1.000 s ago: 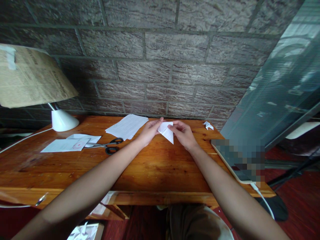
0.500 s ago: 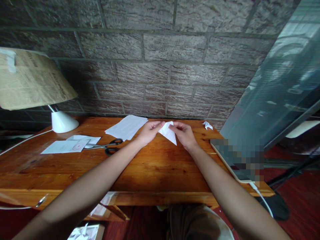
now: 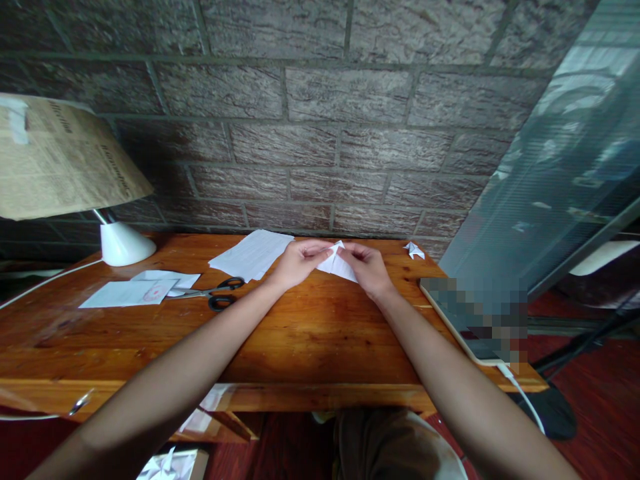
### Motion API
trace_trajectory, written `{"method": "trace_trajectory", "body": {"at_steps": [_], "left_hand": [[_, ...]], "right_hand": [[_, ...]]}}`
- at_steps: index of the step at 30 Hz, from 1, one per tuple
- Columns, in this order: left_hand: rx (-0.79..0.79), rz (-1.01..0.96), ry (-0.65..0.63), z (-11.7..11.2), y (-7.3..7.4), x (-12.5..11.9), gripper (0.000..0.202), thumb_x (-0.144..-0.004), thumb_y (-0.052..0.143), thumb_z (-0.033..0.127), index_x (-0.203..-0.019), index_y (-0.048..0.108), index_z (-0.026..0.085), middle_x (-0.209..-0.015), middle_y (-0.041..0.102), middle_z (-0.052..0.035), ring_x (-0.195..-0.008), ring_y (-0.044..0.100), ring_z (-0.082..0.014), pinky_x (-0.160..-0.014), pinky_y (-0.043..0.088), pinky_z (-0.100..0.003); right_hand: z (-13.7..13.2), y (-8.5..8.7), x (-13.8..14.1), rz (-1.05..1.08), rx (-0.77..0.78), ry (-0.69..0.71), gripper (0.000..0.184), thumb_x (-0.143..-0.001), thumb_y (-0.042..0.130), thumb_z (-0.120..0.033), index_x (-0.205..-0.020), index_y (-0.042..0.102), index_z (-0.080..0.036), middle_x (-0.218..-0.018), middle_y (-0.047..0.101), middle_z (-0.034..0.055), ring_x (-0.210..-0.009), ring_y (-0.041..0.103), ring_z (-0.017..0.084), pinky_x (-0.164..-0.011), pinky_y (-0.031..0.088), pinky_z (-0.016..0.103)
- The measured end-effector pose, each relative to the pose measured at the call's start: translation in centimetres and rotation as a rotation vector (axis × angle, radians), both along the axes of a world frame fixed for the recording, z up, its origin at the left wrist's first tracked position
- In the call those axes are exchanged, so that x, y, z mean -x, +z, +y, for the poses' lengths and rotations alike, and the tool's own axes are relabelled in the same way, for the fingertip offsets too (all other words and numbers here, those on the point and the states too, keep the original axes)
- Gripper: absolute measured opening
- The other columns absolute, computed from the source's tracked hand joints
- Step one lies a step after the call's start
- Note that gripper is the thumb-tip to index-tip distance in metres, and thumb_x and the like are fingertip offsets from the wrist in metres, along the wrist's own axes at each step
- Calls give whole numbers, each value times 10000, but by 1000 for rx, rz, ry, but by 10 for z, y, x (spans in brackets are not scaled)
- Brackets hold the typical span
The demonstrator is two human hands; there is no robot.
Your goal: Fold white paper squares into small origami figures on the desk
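Observation:
Between my two hands is a small piece of folded white paper [image 3: 341, 267], its pointed tip upward and its wider part below. My left hand [image 3: 299, 261] pinches its left side, thumb on the near face. On the other side my right hand [image 3: 369, 268] grips it, thumb pressed near the upper middle. The fingers behind the paper are partly hidden. Both hands are over the far middle of the wooden desk [image 3: 320, 347]. Left of my left hand lies a stack of white paper sheets [image 3: 253, 255], and nearer are black-handled scissors [image 3: 220, 293].
Cut paper pieces [image 3: 125, 293] lie under the scissors' blades. A lamp [image 3: 127, 243] with a newsprint shade stands at left. A small folded paper shape [image 3: 414, 250] sits at the back right, and a tablet [image 3: 465, 327] with a cable at the right edge. A brick wall [image 3: 320, 147] rises behind.
The folded paper has turned and changed shape: its tip now points up, where before a long point hung downward. Both thumbs have shifted slightly on it.

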State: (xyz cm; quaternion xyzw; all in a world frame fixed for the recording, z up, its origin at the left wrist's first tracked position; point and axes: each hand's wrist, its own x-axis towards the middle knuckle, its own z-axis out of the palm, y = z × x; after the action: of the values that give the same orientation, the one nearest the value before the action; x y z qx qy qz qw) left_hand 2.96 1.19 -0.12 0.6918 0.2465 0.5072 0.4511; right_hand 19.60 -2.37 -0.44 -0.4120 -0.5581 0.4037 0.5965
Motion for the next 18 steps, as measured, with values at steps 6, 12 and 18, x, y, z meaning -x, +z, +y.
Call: {"method": "trace_trajectory", "body": {"at_steps": [6,12,18], "left_hand": [[108,48,-60,6,-1,5,354,-741,719,483,-877,761,159,-857,752,-58,-745,659,-178,-725,498,-299],[262,32,-94,5,0,7,400,-677,779,462,-931,768,153,-867,759,-73,-777,667,-194,-750,509,-316],[205,73,-93,7,3,6,386,-607,828,419,-879,763,153,-879,758,-71,-790,666,-197,-775,501,-327]], "right_hand": [[1,-3,-1,-149,-71,-14,342,-741,710,-485,-895,749,-181,-838,744,36,-694,635,160,-676,496,284],[2,-6,-4,-329,-182,-58,292,-808,643,-434,-921,749,-187,-917,748,44,-752,646,172,-685,502,278],[3,-8,-3,-394,-215,-139,265,-823,634,-404,-960,731,-198,-908,749,48,-759,663,181,-691,511,286]]}}
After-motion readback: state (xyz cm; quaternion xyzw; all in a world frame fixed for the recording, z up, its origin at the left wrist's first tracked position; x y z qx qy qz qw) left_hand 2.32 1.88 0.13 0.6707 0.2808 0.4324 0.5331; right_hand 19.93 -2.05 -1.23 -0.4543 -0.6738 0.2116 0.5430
